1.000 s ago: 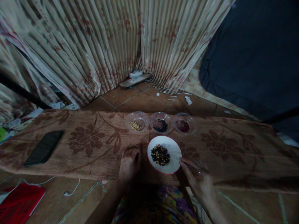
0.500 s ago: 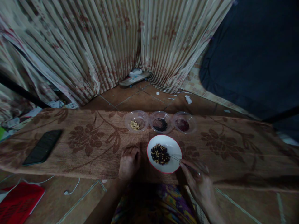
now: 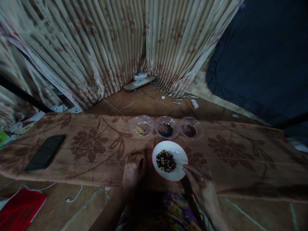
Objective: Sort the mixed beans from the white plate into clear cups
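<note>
Right hand (image 3: 202, 183): From my far seat I see it pinched around a thin metal tool (image 3: 179, 162), like a pencil. I think that grip helps the tips point neatly.
Left hand (image 3: 133, 168): Curled in a loose fist on the brown cloth (image 3: 101, 170), beside the plate (image 3: 177, 149) but apart from it. I see nothing in it. Maybe it just rests out of the way.
Tool tips: Over the white plate, by the right side of the bean pile (image 3: 166, 161). I can't tell if they touch a bean.
Bean pile: Dark and yellow beans mixed up, on the plate's left part. The raised rim probably stops them rolling off.
Clear cups: Three in a row, just past the plate. The left one has yellow beans (image 3: 139, 130), the middle one black beans (image 3: 167, 130), the right one dark red beans (image 3: 191, 130). I guess they sit close for easy reaching.
Phone (image 3: 45, 153): Far left, likely to keep it from bumps.
</note>
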The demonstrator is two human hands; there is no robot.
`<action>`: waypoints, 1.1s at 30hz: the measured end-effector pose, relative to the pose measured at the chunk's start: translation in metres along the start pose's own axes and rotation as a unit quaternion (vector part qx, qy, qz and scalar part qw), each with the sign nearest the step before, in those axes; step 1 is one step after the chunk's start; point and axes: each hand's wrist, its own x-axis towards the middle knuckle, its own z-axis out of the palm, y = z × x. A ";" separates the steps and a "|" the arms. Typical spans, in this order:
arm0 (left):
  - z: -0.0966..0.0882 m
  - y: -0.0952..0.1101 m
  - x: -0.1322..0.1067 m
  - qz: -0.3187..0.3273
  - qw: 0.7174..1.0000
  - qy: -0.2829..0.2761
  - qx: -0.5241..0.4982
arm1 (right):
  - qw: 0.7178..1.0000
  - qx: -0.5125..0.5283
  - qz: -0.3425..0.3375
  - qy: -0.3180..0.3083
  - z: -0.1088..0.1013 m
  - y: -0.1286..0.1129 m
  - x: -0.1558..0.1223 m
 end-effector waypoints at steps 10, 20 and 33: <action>0.001 -0.001 -0.001 0.002 1.000 -0.008 -0.010 | 0.999 0.016 0.017 -0.024 0.004 0.001 0.001; -0.001 0.000 0.000 0.000 1.000 -0.013 -0.007 | 0.999 0.032 0.038 -0.012 0.006 0.003 -0.002; 0.003 -0.005 0.000 0.014 1.000 0.015 -0.009 | 0.994 0.022 0.048 0.101 -0.020 0.015 0.035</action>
